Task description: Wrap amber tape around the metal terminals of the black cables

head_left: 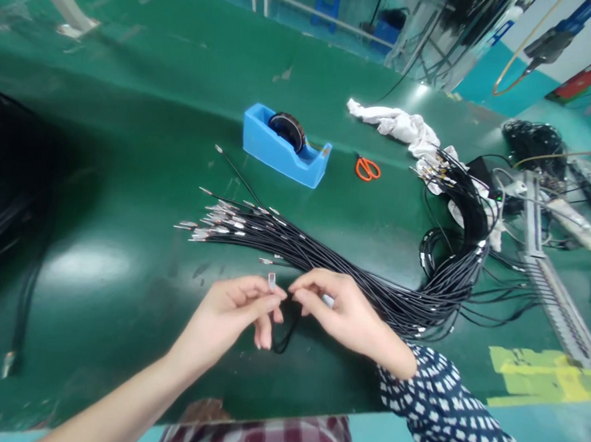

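Note:
My left hand [250, 305] pinches a small clear plug [272, 281] on the end of a thin black cable [282, 345]. The cable hangs in a short loop below my fingers and rises toward my right hand [327, 306]. Thumb and forefinger of that right hand are closed around the cable, close to my left fingertips. A small whitish piece [328, 301] shows within the right hand; what it is stays unclear. Just beyond both hands lies a long bundle of black cables [343, 264], its plug-tipped ends [220, 220] fanned out at the left.
Behind the bundle stand a blue tape dispenser [284, 150] and orange-handled scissors [367, 168]. White cloth [411, 131] lies at the back right, near a metal rail [561, 304]. A dark, blurred cable heap [13, 170] occupies the left. Yellow tape [541, 376] marks the right front.

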`<state>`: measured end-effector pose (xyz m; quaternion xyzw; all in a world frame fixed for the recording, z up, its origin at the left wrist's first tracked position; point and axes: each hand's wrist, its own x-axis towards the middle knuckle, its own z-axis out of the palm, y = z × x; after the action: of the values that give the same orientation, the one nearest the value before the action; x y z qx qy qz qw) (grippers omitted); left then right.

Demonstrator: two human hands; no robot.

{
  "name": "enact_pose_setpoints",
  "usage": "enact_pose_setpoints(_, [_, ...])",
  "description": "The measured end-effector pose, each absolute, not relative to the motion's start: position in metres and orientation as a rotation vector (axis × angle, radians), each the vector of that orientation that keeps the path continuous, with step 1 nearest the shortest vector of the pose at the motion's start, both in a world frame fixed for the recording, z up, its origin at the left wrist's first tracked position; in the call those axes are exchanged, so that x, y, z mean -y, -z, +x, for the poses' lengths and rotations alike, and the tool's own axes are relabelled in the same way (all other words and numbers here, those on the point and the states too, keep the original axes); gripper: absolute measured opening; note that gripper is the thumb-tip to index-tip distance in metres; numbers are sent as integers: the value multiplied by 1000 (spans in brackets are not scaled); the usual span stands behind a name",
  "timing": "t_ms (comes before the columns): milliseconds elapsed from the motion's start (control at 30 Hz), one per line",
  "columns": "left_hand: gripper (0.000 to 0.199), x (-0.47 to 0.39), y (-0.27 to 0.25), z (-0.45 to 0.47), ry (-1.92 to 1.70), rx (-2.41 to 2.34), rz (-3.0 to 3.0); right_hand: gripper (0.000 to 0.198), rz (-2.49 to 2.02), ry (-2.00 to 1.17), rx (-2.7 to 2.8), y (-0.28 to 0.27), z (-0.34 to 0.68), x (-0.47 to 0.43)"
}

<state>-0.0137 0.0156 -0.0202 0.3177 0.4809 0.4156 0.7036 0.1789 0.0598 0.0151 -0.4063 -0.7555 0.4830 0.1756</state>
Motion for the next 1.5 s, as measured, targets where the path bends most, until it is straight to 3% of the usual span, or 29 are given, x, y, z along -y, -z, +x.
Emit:
enact_pose_setpoints(167, [25,-26,23,-7,-870,-1027,699,15,-1147,-1185,2085,-14,181,-101])
enact_pose_setpoints(400, [31,-47,46,-9,-853,-973,647,25,-1350,-897,1804,-8,198,-247])
enact_pose_setpoints(467, [31,-48,53,-13,-857,-967,617,52,-1356,-842,1847,-5,194,-272])
enact_pose_setpoints(567, [32,-47,60,-17,-857,-956,617,113,-1364,-878,1923,12,177,-289])
enact_pose_setpoints(633, [34,-47,62,-18,-849,-952,626,125,-1372,-913,1918,28,163,-291])
enact_pose_setpoints(833, [36,-48,66,-18,-863,-944,638,110,-1434,-773,1908,56,154,-268])
enact_pose_setpoints(1067, [34,-46,66,-17,-853,-950,636,116,-1317,-925,2076,32,182,-235])
enact_pose_setpoints(1133, [33,-46,68,-18,-850,-943,651,95,-1272,-926,2161,13,188,-242])
enact_pose_setpoints(1233, [34,-45,70,-18,-842,-932,660,32,-1223,-797,2362,-19,192,-258])
enact_pose_setpoints(1500, [31,-46,68,-20,-838,-918,675,13,-1230,-1013,2590,-44,176,-284])
